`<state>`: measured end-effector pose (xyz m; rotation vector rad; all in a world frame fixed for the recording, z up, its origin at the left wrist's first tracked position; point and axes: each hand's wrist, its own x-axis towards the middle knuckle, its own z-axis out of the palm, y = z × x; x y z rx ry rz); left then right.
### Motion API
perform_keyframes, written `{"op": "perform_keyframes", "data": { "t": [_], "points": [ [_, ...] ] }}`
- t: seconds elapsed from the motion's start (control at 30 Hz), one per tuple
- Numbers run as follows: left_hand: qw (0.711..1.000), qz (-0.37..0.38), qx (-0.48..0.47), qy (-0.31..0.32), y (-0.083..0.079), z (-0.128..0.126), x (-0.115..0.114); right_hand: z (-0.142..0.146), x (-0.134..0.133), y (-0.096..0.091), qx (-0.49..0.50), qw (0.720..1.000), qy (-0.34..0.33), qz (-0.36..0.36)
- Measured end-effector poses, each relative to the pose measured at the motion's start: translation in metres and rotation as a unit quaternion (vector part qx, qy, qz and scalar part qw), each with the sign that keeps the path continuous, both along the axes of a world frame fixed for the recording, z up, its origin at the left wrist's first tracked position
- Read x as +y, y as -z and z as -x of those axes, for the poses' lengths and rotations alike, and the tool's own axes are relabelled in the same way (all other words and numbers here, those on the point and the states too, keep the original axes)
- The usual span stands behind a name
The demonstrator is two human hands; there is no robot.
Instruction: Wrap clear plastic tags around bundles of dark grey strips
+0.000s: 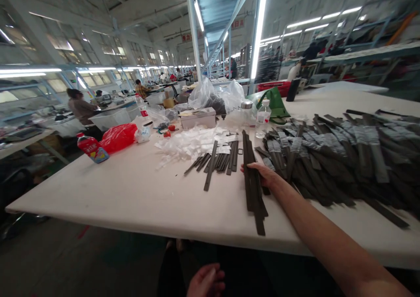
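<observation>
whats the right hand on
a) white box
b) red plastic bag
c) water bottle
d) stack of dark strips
d, the right hand lies with its fingers across the stack of dark strips near the table's edge.

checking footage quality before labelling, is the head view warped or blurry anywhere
Head view: strong wide-angle warping bends the white table and ceiling; the overhead tube light glares; the left hand is cut off at the bottom edge, slightly soft.
</observation>
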<state>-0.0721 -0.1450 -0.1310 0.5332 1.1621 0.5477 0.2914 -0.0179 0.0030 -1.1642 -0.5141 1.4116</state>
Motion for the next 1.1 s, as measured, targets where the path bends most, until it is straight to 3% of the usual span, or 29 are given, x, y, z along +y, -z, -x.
{"op": "perform_keyframes", "data": {
  "t": [0.13, 0.23, 0.43, 0.5, 0.57, 0.67, 0.73, 0.77, 0.87, 0.97, 1.03, 1.1],
  "points": [
    [0.990, -0.123, 0.010, 0.074, -0.045, -0.018, 0.012, 0.007, -0.001, -0.017, 0.049, 0.996, 0.033, -0.072],
    [0.983, -0.160, 0.000, 0.084, -0.062, -0.034, 0.018, 0.013, -0.005, -0.039, 0.068, 0.988, 0.055, -0.128],
    [0.992, -0.092, -0.016, 0.083, -0.056, -0.051, 0.007, 0.023, -0.010, -0.100, 0.026, 0.965, 0.120, -0.231],
    [0.994, -0.080, -0.008, 0.070, -0.056, -0.047, 0.004, 0.021, -0.009, -0.127, -0.042, 0.935, 0.178, -0.303],
    [0.995, -0.077, -0.006, 0.057, -0.056, -0.040, 0.003, 0.016, -0.008, -0.152, -0.129, 0.886, 0.246, -0.370],
    [0.996, -0.071, -0.013, 0.046, -0.052, -0.027, 0.005, 0.010, -0.009, -0.170, -0.211, 0.831, 0.313, -0.409],
    [0.997, -0.057, -0.013, 0.046, -0.043, -0.019, 0.006, 0.012, -0.012, -0.160, -0.244, 0.830, 0.315, -0.389],
    [0.998, -0.048, -0.011, 0.047, -0.037, -0.016, 0.006, 0.015, -0.014, -0.148, -0.255, 0.845, 0.301, -0.361],
    [0.998, -0.022, -0.011, 0.055, -0.020, -0.012, 0.003, 0.028, -0.020, -0.099, -0.251, 0.907, 0.230, -0.249],
    [0.999, -0.014, -0.014, 0.045, -0.009, -0.012, 0.000, 0.037, -0.024, -0.059, -0.233, 0.930, 0.187, -0.213],
    [0.999, -0.021, -0.017, 0.036, -0.005, -0.014, -0.001, 0.038, -0.024, -0.050, -0.224, 0.935, 0.176, -0.214],
    [0.999, -0.032, -0.017, 0.040, -0.007, -0.015, 0.001, 0.035, -0.022, -0.054, -0.212, 0.939, 0.164, -0.216]
  ]
}}
